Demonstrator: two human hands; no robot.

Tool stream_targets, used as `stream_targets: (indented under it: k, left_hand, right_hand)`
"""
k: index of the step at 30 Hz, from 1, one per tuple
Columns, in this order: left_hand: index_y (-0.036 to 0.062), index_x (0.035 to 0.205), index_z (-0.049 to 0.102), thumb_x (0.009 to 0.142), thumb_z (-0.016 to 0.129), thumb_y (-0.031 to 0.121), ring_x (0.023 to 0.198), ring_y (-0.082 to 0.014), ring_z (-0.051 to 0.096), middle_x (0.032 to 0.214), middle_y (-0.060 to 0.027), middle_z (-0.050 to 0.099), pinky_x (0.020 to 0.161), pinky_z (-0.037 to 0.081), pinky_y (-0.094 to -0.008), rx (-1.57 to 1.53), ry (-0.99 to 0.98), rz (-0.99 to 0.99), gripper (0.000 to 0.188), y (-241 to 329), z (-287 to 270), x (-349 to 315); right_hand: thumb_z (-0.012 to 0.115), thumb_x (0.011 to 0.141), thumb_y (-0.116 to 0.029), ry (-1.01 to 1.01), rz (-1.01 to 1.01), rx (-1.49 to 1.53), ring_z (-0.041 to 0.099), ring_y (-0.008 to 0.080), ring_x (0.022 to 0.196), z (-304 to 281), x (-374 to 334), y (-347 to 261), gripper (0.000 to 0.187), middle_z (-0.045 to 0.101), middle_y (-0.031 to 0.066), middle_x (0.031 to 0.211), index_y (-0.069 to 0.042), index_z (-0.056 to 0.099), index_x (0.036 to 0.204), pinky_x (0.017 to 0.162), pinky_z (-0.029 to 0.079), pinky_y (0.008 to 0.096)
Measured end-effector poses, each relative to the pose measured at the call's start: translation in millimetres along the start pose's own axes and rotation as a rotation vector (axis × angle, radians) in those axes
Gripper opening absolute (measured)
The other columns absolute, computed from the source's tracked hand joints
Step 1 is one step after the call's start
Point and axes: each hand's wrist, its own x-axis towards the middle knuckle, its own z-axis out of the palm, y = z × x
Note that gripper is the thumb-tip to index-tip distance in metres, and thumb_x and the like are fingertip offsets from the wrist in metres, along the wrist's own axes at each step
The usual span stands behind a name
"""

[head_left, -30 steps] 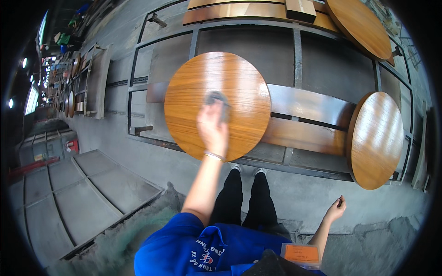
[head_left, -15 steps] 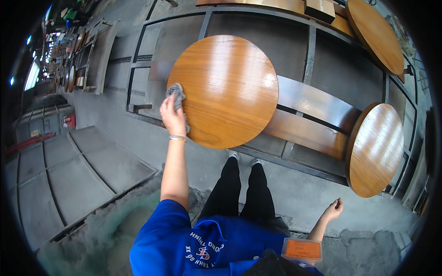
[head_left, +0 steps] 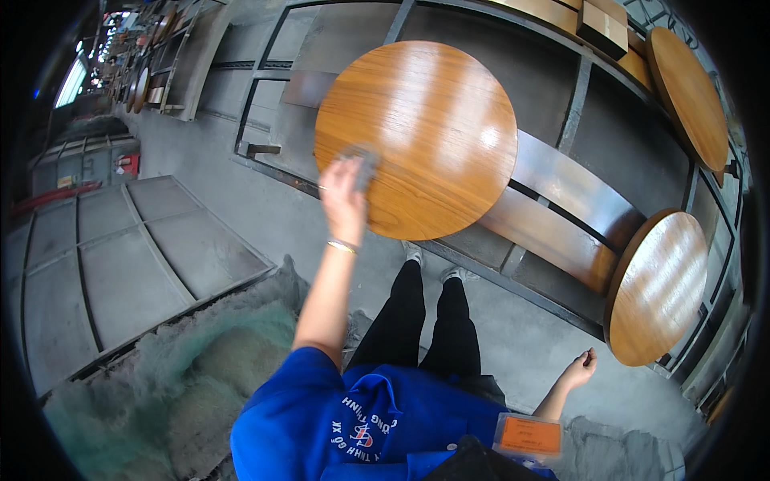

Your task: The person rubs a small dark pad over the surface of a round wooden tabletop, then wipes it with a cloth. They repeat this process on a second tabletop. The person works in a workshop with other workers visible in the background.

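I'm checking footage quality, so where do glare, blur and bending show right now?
Head view: pale glare bands cross the round wooden tabletop beneath the grey cloth; cloth and left hand look blurred; in that head view, the metal rack bends toward dark rims.

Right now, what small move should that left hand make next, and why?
Probably a rightward slide of the grey cloth across the round wooden top: the left hand holds the cloth at the top's left side, and most of the surface lies uncovered to its right.
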Motion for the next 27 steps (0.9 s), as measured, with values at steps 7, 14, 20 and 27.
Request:
stream_targets:
  k: [7, 14, 20, 27]
  left_hand:
    - [0.0163, 0.140, 0.072, 0.073, 0.066, -0.015, 0.133, -0.0382, 0.056, 0.130, -0.0133, 0.067, 0.117, 0.046, -0.0504, -0.044, 0.029, -0.007, 0.075, 34.6, 12.7, -16.8]
    - [0.0122, 0.130, 0.078, 0.098, 0.057, 0.018, 0.134, -0.0324, 0.060, 0.129, -0.0135, 0.069, 0.118, 0.046, -0.0487, -0.426, -0.089, 0.248, 0.039, 119.9, 14.9, -21.9]
    - [0.0000, 0.140, 0.068, 0.086, 0.063, -0.013, 0.128, -0.0342, 0.064, 0.140, -0.0167, 0.064, 0.114, 0.052, -0.0431, -0.317, 0.178, -0.381, 0.057, -56.4, -5.0, 138.4]
    - [0.0111, 0.137, 0.072, 0.079, 0.069, -0.012, 0.131, -0.0352, 0.060, 0.137, -0.0139, 0.069, 0.120, 0.043, -0.0498, -0.171, 0.078, 0.141, 0.063, 63.9, 79.8, 116.4]
  right_hand:
    - [0.068, 0.103, -0.011, -0.031, 0.156, -0.012, 0.073, 0.0258, 0.113, -2.0, -1.3, 42.3, 0.025, 0.077, 0.0116, 0.125, -0.004, 0.076, 0.126, 0.099, 0.057, 0.0392]
    - [0.068, 0.104, -0.009, -0.076, 0.169, 0.073, 0.073, 0.0246, 0.113, 29.6, -12.0, 12.3, 0.026, 0.077, 0.0118, 0.125, -0.003, 0.076, 0.128, 0.099, 0.057, 0.0391]
    - [0.068, 0.104, -0.009, 0.020, 0.095, 0.034, 0.074, 0.0276, 0.111, 18.5, -33.6, -11.8, 0.025, 0.075, 0.0146, 0.124, -0.002, 0.075, 0.127, 0.100, 0.058, 0.0405]
    - [0.068, 0.103, -0.009, 0.071, 0.216, -0.091, 0.074, 0.0293, 0.110, -2.9, -92.4, -2.1, 0.023, 0.075, 0.0145, 0.122, -0.005, 0.076, 0.124, 0.097, 0.059, 0.0429]
